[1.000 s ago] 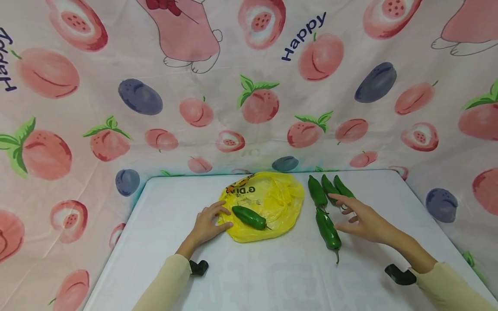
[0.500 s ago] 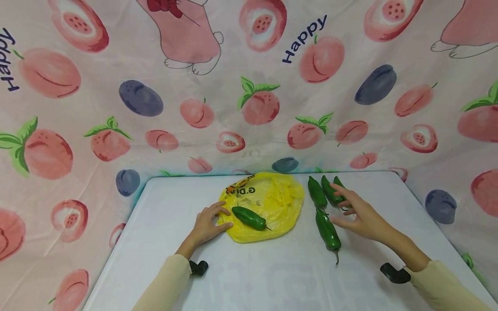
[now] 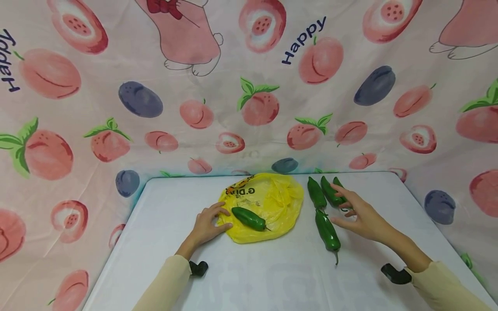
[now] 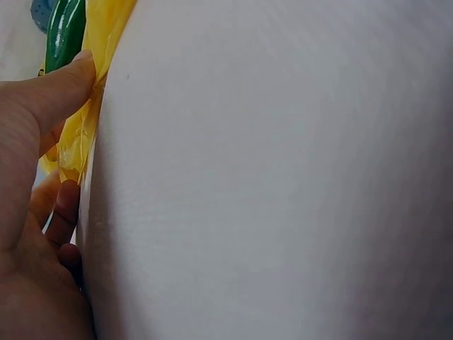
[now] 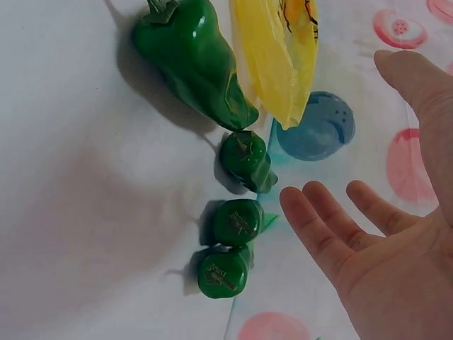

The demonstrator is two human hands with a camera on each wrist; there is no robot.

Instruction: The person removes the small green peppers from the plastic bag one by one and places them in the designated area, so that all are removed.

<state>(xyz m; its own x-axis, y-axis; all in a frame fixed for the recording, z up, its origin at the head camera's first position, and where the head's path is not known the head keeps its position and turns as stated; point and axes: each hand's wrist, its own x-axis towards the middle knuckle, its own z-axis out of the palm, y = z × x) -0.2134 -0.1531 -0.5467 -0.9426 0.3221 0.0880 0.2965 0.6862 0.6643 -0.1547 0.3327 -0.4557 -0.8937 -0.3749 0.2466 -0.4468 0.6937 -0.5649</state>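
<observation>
A glossy green chili pepper point(image 3: 249, 218) lies on a flattened yellow plastic bag point(image 3: 272, 203). At the bag's left edge rests my left hand point(image 3: 208, 224), thumb and fingers spread and touching the plastic; in the left wrist view the thumb point(image 4: 67, 85) lies against the bag beside the pepper. My right hand point(image 3: 362, 218) hovers with spread fingers over the peppers on the right, holding nothing. Nearest its thumb is a large green pepper point(image 3: 327, 231), stem toward me. Behind that lies another pepper point(image 3: 317, 193), with two more point(image 3: 330, 192) to its right, partly hidden by the fingers.
Everything lies on a white table point(image 3: 272, 276). A fruit-printed cloth point(image 3: 233, 77) hangs behind it and at both sides. Black wrist cameras point(image 3: 199, 268) stick out from both cream sleeves.
My right hand has shifted slightly left and up over the peppers, then stays nearly still. The left hand, bag and peppers have kept their places.
</observation>
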